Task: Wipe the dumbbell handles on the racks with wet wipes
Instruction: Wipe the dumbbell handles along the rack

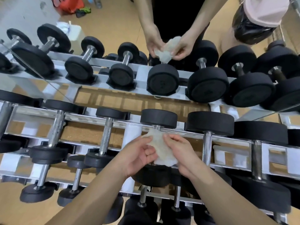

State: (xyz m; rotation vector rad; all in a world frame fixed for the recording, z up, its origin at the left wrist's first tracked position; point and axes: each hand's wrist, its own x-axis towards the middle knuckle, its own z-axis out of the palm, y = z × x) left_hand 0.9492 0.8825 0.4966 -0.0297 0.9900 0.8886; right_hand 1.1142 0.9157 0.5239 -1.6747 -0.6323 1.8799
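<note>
Dumbbell handles [106, 137] lay in rows on the silver rack [230, 140], shiny bars between black ends [209, 123]. The left hand [139, 158] and right hand [180, 153] were close together, both pinching one wet wipe [159, 148], likely to spread it flat before rubbing. The wipe hung just over the middle dumbbell [158, 116] and hid most of its bar. Black ends sat close on each side, so a hand looked to have little room. A mirror [162, 101] stood behind the rack.

Two bare forearms [90, 202], left hand [138, 155], right hand [182, 155], slim fingers [172, 138], black garment [175, 13] in mirror reflection
</note>
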